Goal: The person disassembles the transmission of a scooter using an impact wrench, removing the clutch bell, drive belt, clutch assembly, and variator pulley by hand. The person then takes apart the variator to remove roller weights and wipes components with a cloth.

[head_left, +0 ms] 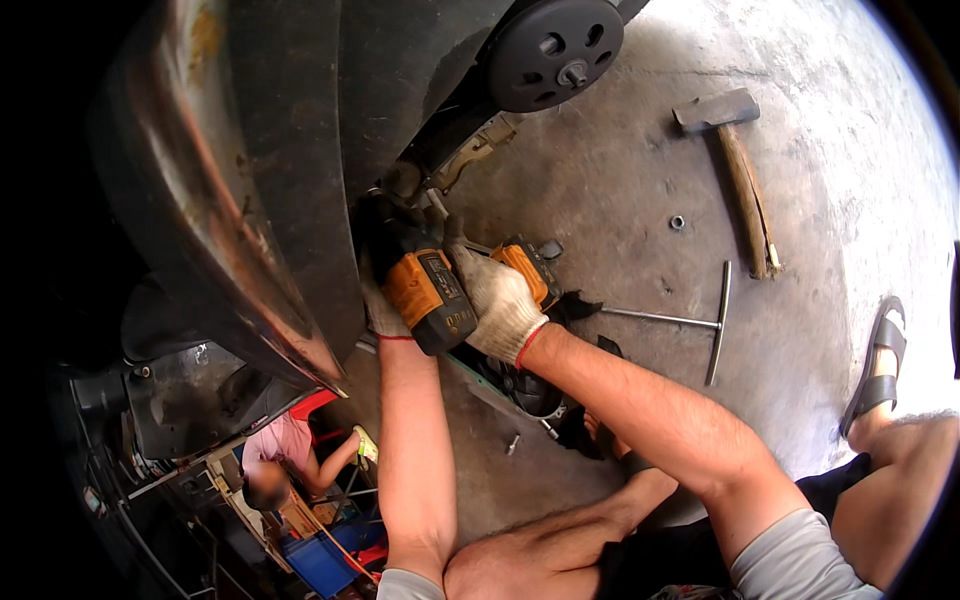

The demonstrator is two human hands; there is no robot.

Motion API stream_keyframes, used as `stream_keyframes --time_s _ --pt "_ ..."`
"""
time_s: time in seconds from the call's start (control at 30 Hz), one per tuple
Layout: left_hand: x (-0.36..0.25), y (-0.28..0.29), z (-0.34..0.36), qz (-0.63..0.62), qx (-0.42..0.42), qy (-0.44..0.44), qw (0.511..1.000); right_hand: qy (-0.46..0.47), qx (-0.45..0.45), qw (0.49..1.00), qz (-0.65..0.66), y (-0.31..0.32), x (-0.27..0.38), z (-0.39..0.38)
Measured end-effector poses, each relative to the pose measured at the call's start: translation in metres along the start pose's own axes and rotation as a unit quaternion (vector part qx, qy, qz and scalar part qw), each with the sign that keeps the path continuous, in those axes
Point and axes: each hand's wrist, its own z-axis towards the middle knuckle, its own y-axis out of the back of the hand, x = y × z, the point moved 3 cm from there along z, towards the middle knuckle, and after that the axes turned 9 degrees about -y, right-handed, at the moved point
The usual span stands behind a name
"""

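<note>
An orange and black cordless power tool [430,300] points in under a dark curved body panel, its battery end toward me. My left hand [380,312], in a knitted glove, is closed around it from behind; the tool hides most of those fingers. My right hand [500,300], in a soiled white glove with a red cuff edge, is right beside the tool. Its dark fingers curl near a metal bracket, and what they grip is hidden. Just past this hand, a second orange and black battery-like block [528,268] shows. A round black pulley [555,55] with slots sits above.
On the concrete floor to the right lie a wooden-handled sledgehammer [745,190], a nut [677,222] and a T-handle wrench [718,325]. A small socket-like metal piece [513,443] lies near my foot. The large panel [290,150] hangs at left. Another person [290,450] sits lower left.
</note>
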Motion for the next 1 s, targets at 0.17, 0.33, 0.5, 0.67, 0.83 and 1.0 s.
stream_keyframes --time_s 0.17,0.33,0.5,0.67,0.83,1.0 --pt "-0.003 0.016 0.006 0.098 -0.009 -0.029 0.995 -0.002 0.0 1.0 -0.022 -0.003 -0.006 0.003" --pt "-0.006 0.015 -0.001 0.329 -0.038 -0.062 0.942 0.025 -0.033 0.997 -0.059 -0.006 -0.012 0.006" --pt "0.003 -0.007 0.002 0.083 -0.067 -0.011 0.994 0.05 -0.063 0.99 -0.116 0.0 -0.014 0.006" --pt "-0.003 -0.004 0.006 0.183 -0.023 -0.021 0.983 0.04 -0.022 0.998 -0.048 0.005 -0.007 0.005" --pt "0.007 -0.037 -0.007 -0.009 0.032 0.068 0.997 0.041 -0.024 0.999 -0.008 0.017 -0.009 -0.016" --pt "0.011 -0.043 -0.016 -0.014 -0.126 0.039 0.991 0.035 -0.022 0.999 -0.033 0.032 0.002 -0.03"
